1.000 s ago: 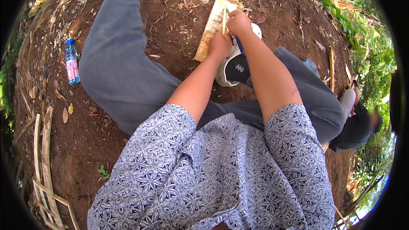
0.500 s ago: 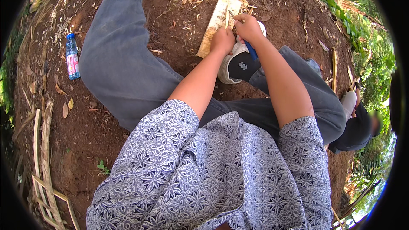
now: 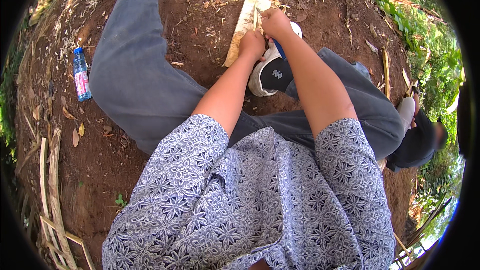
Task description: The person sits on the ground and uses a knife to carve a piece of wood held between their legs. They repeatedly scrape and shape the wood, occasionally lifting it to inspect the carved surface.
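A pale wooden board (image 3: pixel 236 45) lies on the ground beyond my lap, beside my white shoe (image 3: pixel 256 81). My left hand (image 3: pixel 251 46) is closed over the board, fingers round a thin light strip of wood (image 3: pixel 255 22) that points away from me. My right hand (image 3: pixel 276 23) grips a knife whose blue handle (image 3: pixel 279 49) sticks out below the fist. Its short blade is close to the strip's far end; whether it touches the wood is hard to make out.
Left of my leg a blue-capped plastic bottle (image 3: pixel 81 76) stands on the brown soil. Long wooden strips (image 3: pixel 53 182) lie at the lower left. Shavings and dry leaves litter the ground. Another person (image 3: pixel 417 145) in dark clothes sits at the far right, near green plants.
The view has shifted a little, so most things appear slightly to the left. Both hands keep their hold on the knife and the strip, with the right fist slightly nearer the strip.
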A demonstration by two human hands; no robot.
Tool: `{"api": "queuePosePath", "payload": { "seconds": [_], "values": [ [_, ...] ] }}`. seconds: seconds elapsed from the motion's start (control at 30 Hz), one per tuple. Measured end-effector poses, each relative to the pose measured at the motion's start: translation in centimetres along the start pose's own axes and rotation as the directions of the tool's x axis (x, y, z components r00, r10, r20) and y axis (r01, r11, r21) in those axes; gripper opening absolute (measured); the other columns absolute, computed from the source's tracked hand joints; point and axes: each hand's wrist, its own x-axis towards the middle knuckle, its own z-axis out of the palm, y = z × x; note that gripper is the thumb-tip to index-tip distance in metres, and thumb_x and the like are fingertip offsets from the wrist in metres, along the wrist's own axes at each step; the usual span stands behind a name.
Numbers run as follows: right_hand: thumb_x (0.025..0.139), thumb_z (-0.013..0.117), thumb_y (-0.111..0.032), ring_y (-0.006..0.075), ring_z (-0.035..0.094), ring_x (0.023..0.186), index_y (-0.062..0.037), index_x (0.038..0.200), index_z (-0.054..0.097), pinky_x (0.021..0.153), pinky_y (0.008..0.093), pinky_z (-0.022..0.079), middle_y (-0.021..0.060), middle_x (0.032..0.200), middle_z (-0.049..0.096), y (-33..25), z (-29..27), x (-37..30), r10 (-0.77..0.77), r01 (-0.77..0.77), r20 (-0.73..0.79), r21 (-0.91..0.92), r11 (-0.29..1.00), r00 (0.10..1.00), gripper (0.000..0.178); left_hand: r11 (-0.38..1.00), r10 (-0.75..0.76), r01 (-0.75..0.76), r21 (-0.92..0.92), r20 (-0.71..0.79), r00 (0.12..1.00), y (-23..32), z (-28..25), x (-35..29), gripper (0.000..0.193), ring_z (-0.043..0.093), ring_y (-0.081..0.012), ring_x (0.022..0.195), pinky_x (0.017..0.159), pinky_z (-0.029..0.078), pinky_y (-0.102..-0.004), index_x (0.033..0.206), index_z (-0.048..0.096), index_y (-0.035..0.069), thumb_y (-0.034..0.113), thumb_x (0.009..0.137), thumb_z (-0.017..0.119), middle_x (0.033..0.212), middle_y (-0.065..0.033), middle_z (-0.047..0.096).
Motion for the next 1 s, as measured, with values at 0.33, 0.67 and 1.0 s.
{"api": "queuePosePath", "payload": {
  "seconds": [0.33,0.67,1.0],
  "values": [
    [0.095,0.058,-0.011,0.0165,0.063,0.05,-0.0036,0.12,0.067,0.044,0.0328,0.051,0.0123,0.076,0.07,2.9,3.0,2.7,-0.009,0.016,-0.184,0.036,0.999,0.983,0.028,0.999,0.036,-0.036,0.033,0.006,0.999,0.1,-0.8,-1.6,0.047,0.07,-0.0293,0.058,0.05,0.059,-0.0379,0.1,0.063,-0.006,0.033,0.107,0.036,0.087,-0.0212,0.07],
    [0.101,0.057,-0.014,0.0111,0.051,0.044,-0.0005,0.126,0.061,0.039,0.0287,0.043,0.0045,0.065,0.058,1.5,0.2,-2.0,0.038,-0.047,0.049,0.197,0.979,0.998,0.029,0.998,0.018,-0.023,0.064,0.078,0.997,0.0,-0.7,-1.0,0.047,0.07,-0.0299,0.068,0.049,0.061,-0.038,0.102,0.061,-0.007,0.032,0.106,0.035,0.09,-0.0202,0.068],
    [0.092,0.057,-0.008,0.0212,0.064,0.048,-0.0021,0.121,0.067,0.048,0.0359,0.051,0.0152,0.072,0.07,-0.4,0.5,-0.5,0.02,-0.022,-0.033,-0.059,0.998,0.999,0.031,0.998,0.018,-0.018,0.065,-0.003,1.0,0.6,-0.8,-1.1,0.047,0.07,-0.032,0.056,0.053,0.059,-0.0411,0.105,0.063,-0.007,0.032,0.105,0.037,0.087,-0.0233,0.071]
  ]
}}
